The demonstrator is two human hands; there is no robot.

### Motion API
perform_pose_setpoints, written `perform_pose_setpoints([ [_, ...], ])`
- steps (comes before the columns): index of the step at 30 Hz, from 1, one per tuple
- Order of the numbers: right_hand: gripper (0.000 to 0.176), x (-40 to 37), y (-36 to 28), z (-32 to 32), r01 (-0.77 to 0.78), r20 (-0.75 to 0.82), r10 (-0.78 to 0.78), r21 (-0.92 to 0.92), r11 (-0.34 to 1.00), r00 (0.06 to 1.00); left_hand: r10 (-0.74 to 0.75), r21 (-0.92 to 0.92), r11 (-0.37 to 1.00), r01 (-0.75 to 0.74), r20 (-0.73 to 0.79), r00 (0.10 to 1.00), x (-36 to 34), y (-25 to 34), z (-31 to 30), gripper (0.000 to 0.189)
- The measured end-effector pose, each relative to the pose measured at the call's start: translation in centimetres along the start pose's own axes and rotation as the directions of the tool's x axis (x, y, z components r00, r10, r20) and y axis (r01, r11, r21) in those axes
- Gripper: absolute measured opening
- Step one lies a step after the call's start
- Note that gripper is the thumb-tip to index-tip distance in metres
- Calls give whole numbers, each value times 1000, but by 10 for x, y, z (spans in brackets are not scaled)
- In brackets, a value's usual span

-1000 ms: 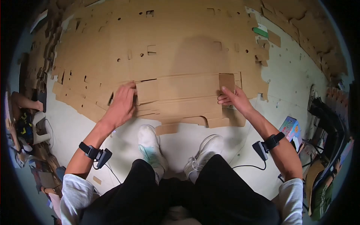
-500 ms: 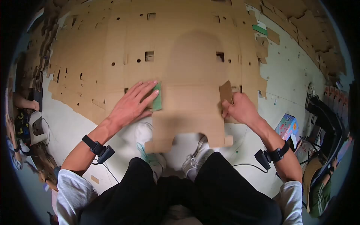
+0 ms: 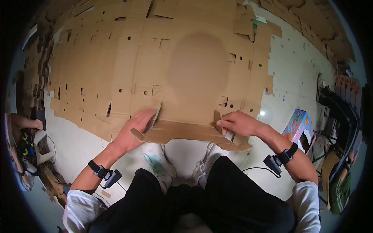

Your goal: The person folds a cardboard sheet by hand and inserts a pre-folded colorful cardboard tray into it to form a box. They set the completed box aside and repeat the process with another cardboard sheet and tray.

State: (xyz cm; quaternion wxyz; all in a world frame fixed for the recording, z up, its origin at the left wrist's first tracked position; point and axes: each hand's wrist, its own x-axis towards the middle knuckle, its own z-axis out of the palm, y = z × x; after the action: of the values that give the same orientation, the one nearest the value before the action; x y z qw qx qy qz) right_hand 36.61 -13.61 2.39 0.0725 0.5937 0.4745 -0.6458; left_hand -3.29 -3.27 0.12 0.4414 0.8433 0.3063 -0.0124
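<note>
A flat die-cut cardboard sheet [image 3: 186,132] is lifted at its near edge above my shoes. My left hand [image 3: 134,130] grips its left side, where a flap with a green underside [image 3: 156,112] stands up. My right hand [image 3: 237,123] pinches a small upright flap [image 3: 217,116] on the sheet's right side. Under the sheet lies a wide spread of die-cut cardboard sheets [image 3: 155,58] covering the floor.
A colourful small box [image 3: 297,126] lies on the pale floor at right, beside a black chair [image 3: 342,116]. Another person's arm [image 3: 21,121] shows at the far left. My white shoes [image 3: 157,159] rest below the sheet. Cardboard scraps line the far edge.
The sheet has been pulled nearer and its near edge raised. Both hands have moved down toward me and now clasp the side flaps; the left hand was flat on it before.
</note>
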Motion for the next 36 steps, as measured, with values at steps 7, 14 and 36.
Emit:
perform_pose_setpoints([
  [7,46,-41,126,29,-82,-303,-11,-293,953,953,42,90,995,-45,40,998,9,3,-7,67],
  [14,30,-72,205,65,-378,-275,373,36,925,886,78,127,988,-83,41,996,11,-1,-6,64],
  [36,47,-54,143,49,-58,-624,166,189,980,763,95,257,958,-124,121,988,23,11,-12,61],
])
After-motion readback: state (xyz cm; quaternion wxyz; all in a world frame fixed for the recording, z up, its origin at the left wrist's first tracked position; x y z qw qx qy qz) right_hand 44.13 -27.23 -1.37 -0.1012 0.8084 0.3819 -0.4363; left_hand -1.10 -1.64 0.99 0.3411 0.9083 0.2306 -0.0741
